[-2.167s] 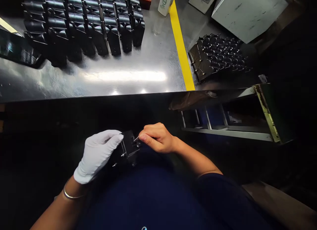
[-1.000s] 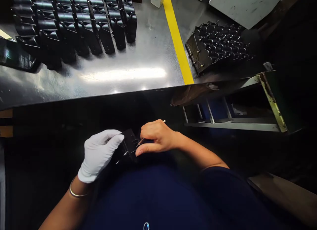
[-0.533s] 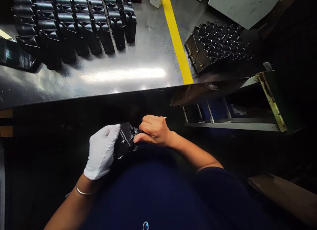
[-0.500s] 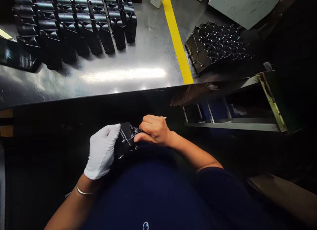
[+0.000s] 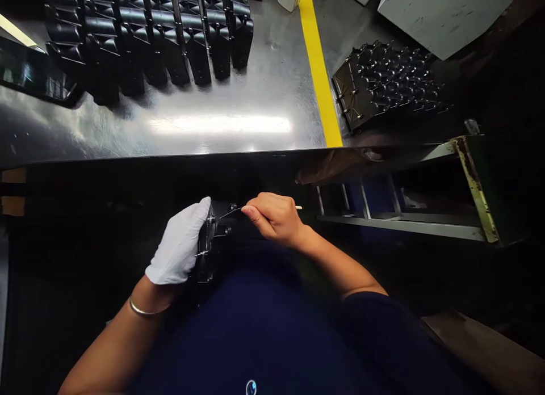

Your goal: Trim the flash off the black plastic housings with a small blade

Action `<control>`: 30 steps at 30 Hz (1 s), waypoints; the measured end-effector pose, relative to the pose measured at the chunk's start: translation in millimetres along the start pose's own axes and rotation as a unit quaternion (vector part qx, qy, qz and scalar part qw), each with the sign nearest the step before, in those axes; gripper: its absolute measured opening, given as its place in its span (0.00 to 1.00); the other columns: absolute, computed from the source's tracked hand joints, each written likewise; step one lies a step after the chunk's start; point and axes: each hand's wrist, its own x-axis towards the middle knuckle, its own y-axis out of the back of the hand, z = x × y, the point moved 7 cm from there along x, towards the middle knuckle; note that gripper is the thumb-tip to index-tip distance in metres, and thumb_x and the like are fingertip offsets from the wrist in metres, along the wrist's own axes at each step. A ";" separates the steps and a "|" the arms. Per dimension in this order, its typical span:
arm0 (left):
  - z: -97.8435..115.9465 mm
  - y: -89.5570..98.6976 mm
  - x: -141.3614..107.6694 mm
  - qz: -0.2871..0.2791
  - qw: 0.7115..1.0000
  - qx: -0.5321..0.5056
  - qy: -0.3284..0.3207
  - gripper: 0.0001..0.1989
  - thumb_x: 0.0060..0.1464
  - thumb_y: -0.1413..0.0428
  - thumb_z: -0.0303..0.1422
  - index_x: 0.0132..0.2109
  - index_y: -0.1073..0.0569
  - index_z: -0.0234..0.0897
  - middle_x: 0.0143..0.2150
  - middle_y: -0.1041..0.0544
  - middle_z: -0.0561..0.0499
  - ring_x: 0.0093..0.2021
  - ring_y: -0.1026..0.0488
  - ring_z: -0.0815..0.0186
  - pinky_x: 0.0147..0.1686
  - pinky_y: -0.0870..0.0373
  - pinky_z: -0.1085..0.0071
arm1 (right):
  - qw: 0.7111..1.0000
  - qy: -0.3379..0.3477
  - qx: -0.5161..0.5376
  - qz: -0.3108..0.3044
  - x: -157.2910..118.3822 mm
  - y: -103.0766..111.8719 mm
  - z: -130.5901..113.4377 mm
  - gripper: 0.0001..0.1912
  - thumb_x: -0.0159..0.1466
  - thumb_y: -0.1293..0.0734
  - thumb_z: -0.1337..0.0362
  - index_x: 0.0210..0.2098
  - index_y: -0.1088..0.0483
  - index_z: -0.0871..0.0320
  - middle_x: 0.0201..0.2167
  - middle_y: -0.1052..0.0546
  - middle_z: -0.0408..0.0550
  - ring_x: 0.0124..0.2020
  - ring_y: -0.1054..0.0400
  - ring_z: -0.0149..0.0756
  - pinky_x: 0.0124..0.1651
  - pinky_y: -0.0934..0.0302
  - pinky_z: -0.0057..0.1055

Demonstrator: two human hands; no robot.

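Observation:
My left hand (image 5: 179, 244), in a white glove, is closed on a black plastic part (image 5: 209, 230) with small pegs, held in front of my body below the table edge. Bare and pinched, my right hand (image 5: 276, 218) grips a thin tool; its pale end (image 5: 298, 207) sticks out behind the fingers, and its fine metal tip points left to the black part. Whether the tip touches the part cannot be made out. The lower side of the part blends into the dark background.
Rows of black parts (image 5: 179, 37) stand on the metal table (image 5: 272, 71) at upper left. Right of a yellow tape strip (image 5: 319, 66) lies another stack of black parts (image 5: 383, 83), near a grey box (image 5: 447, 15). A metal frame (image 5: 409, 225) is below the table at right.
The black part has turned in my left hand and shows more of its edge. My right hand has moved slightly right, and more of the thin tool shows. The view has shifted a little.

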 end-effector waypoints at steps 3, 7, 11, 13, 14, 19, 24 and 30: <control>-7.7 0.8 2.3 -0.013 1.000 0.010 0.004 0.25 0.56 0.46 0.57 0.29 0.31 0.39 0.27 0.28 0.54 0.27 0.35 0.67 0.27 0.34 0.72 | 0.998 0.011 -0.067 0.012 -2.9 -5.3 -0.7 0.21 0.74 0.42 0.59 0.28 0.28 0.59 0.22 0.27 0.45 0.25 0.37 0.29 0.32 0.44 0.28; -10.0 0.6 3.1 -0.019 1.000 -0.008 0.007 0.25 0.55 0.45 0.58 0.31 0.29 0.38 0.29 0.27 0.52 0.28 0.34 0.66 0.28 0.33 0.71 | 0.994 0.005 -0.108 -0.002 -2.2 -6.6 0.0 0.22 0.74 0.43 0.58 0.28 0.28 0.59 0.22 0.28 0.44 0.24 0.38 0.29 0.32 0.46 0.29; -7.2 -0.7 2.6 -0.016 1.000 -0.010 0.010 0.25 0.55 0.45 0.57 0.31 0.29 0.38 0.29 0.26 0.51 0.29 0.33 0.66 0.29 0.32 0.71 | 0.992 0.018 -0.119 0.023 -2.0 -4.9 -3.0 0.22 0.74 0.42 0.59 0.27 0.28 0.59 0.20 0.30 0.43 0.23 0.40 0.28 0.30 0.47 0.28; -9.1 -1.1 3.1 -0.016 0.999 -0.021 0.018 0.25 0.54 0.44 0.57 0.30 0.30 0.38 0.27 0.27 0.53 0.28 0.34 0.67 0.27 0.33 0.72 | 0.993 0.016 -0.115 0.027 -2.9 -5.9 -2.4 0.22 0.74 0.42 0.59 0.27 0.28 0.59 0.20 0.30 0.43 0.23 0.40 0.28 0.30 0.48 0.28; -11.7 -1.8 3.7 -0.021 0.999 -0.034 0.026 0.24 0.54 0.43 0.57 0.30 0.30 0.38 0.26 0.27 0.53 0.27 0.34 0.67 0.27 0.34 0.72 | 0.993 0.013 -0.113 0.022 -3.2 -7.0 -1.3 0.22 0.74 0.43 0.59 0.27 0.28 0.59 0.20 0.30 0.43 0.23 0.40 0.28 0.31 0.48 0.28; -25.1 -3.6 8.5 -0.049 0.996 -0.057 0.049 0.24 0.52 0.42 0.57 0.30 0.31 0.40 0.26 0.29 0.56 0.25 0.36 0.68 0.25 0.36 0.71 | 0.988 0.023 -0.148 -0.026 -1.0 -6.1 1.5 0.22 0.74 0.42 0.57 0.28 0.27 0.59 0.21 0.30 0.44 0.25 0.40 0.29 0.30 0.50 0.29; -22.7 -3.4 7.8 -0.041 0.997 -0.055 0.046 0.23 0.53 0.43 0.56 0.29 0.32 0.41 0.25 0.30 0.55 0.24 0.36 0.68 0.24 0.36 0.71 | 0.987 0.020 -0.159 -0.026 0.9 -3.9 0.8 0.22 0.73 0.42 0.57 0.27 0.27 0.59 0.21 0.29 0.44 0.24 0.40 0.28 0.29 0.51 0.29; -2.3 1.0 5.7 -0.008 0.999 0.026 -0.020 0.22 0.56 0.46 0.52 0.24 0.33 0.42 0.25 0.30 0.50 0.25 0.36 0.65 0.25 0.34 0.70 | 0.999 -0.032 -0.042 0.010 -8.4 -14.5 0.7 0.23 0.73 0.42 0.59 0.24 0.29 0.59 0.20 0.26 0.44 0.23 0.35 0.28 0.32 0.43 0.26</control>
